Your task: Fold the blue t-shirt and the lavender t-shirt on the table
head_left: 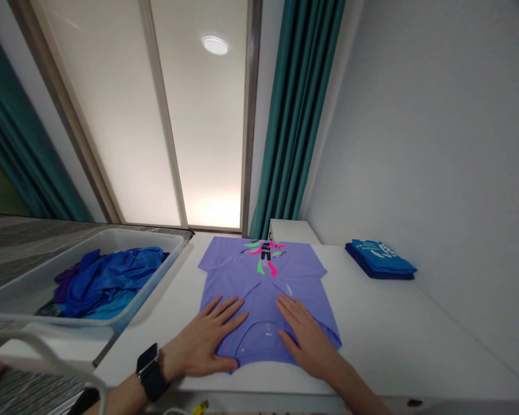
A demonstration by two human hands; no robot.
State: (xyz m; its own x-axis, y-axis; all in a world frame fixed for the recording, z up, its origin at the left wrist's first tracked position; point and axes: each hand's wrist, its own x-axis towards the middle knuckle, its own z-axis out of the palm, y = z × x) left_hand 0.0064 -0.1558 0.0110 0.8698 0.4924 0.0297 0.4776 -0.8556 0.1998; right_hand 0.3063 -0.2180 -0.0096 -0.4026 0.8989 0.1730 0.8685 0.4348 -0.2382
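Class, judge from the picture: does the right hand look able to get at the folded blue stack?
Probably yes. The right hand lies flat and empty on the purple shirt, and only bare table lies between it and the stack.

A round ceiling lamp [215, 45] glares at top centre. Light is soft and even, shadows faint. Edges bend wide-angle.

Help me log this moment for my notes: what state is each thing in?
purple shirt: laid out flat, collar nearest the person
left hand: open, palm flat on the shirt
right hand: open, palm flat on the shirt
blue clothes: crumpled in the bin
blue shirts: folded, stacked
ceiling lamp: lit
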